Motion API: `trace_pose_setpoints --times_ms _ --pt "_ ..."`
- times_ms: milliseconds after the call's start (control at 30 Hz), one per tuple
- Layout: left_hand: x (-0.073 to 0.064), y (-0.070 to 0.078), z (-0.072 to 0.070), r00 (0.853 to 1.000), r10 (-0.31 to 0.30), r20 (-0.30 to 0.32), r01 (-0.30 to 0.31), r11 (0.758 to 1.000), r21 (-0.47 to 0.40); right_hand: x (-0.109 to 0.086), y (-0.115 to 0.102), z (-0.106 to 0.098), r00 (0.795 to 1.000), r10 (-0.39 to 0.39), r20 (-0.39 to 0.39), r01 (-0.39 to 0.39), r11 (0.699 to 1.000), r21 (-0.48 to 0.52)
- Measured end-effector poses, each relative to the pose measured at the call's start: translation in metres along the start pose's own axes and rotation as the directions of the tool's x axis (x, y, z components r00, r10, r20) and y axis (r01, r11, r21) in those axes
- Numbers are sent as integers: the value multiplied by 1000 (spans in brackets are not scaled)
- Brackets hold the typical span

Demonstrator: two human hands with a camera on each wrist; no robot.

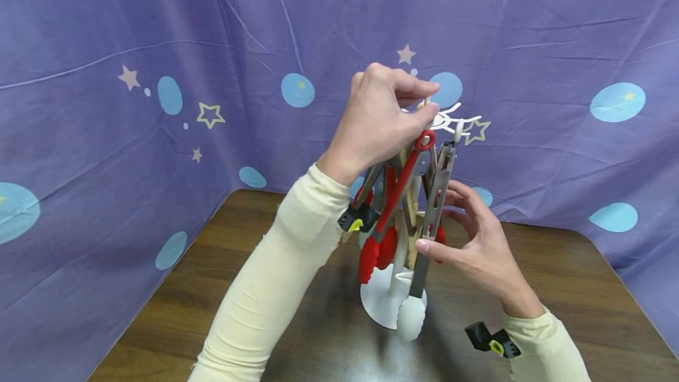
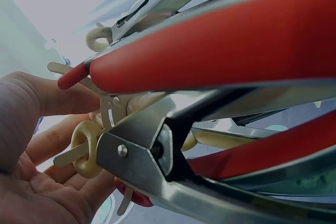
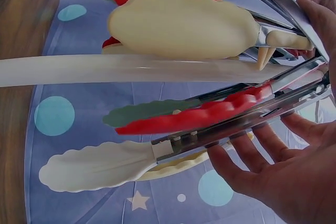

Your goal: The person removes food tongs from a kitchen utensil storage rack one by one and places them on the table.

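Several kitchen tongs hang from a white rack (image 1: 376,302) with a round base, an upright post and thin prongs at the top. With thumb and fingers, my left hand (image 1: 373,119) pinches one of those prongs. Just below it hangs a pair of red-handled tongs (image 1: 395,196) with red tips. My right hand (image 1: 483,246) holds metal tongs with white scalloped tips (image 1: 411,317) by their arms, thumb in front and fingers behind. Their loop is at a prong on the right. Cream-tipped tongs (image 3: 184,27) hang beyond the post (image 3: 47,71) in the right wrist view.
The rack stands on a brown wooden table (image 1: 239,229). A purple curtain (image 1: 339,10) with stars and blue spots surrounds the table at the back and left. Other hanging tongs crowd closely around the post, and green tips (image 3: 152,111) show among them.
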State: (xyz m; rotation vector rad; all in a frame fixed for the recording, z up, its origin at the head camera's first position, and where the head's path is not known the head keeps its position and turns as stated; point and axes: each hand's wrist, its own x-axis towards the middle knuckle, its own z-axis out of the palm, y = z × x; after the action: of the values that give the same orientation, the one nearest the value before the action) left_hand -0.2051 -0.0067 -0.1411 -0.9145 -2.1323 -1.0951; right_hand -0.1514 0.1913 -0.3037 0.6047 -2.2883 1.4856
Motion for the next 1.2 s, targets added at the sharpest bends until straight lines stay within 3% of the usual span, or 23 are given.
trace_pose_setpoints --times_ms 467,867,1200 --pt "2 0 2 1000 -2 -3 2 1000 23 1 0 -4 1000 -21 -23 20 1000 -17" --pt "1 -2 2 1000 -4 -7 4 1000 28 1 0 -10 994 -95 -50 96 995 6" --pt "3 -3 2 1000 11 -12 -11 999 30 -2 -6 -18 996 -61 -70 58 997 -46"
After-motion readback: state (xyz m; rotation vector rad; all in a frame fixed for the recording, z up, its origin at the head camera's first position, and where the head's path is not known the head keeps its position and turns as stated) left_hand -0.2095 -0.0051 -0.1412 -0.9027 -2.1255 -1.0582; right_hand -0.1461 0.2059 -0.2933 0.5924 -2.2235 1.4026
